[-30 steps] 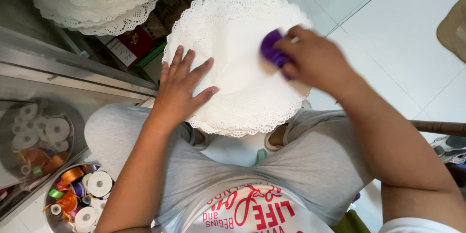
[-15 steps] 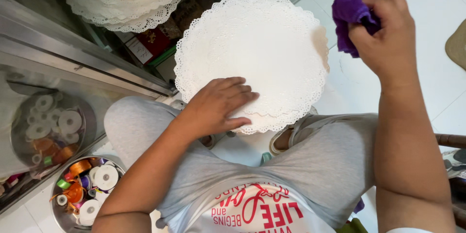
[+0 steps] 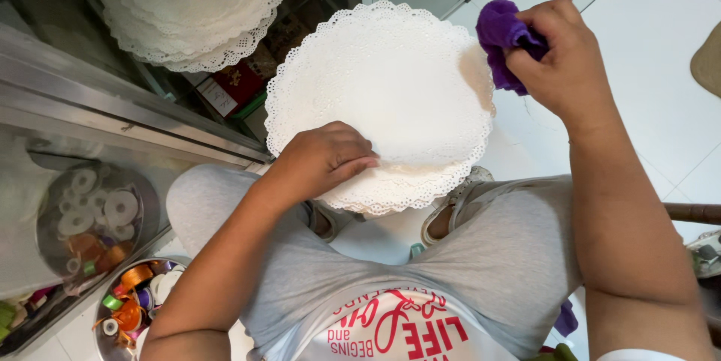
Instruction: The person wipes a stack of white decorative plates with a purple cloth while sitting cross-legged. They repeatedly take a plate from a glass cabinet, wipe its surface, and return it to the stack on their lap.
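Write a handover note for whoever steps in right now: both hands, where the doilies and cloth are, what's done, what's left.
Left hand: fingers curled, pressing on the near edge of the doily stack on the lap.
Right hand: closed on the purple cloth, lifted at the stack's right rim.
Second doily pile sits behind the glass, upper left. Bowl of ribbon rolls on the floor, lower left.
Done: not clear from the pictures.
Left: probably wiping the lap stack; cloth is off it.

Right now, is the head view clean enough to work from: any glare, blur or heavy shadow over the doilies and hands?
Head view: sharp overall, even soft light; the white doily stack shows its lace edge clearly, no blown-out glare. A faint shadow falls beside the purple cloth in the right hand. The left hand is crisp. The glass shelf at left mirrors the ribbon bowl. Wide-angle bending at the edges.
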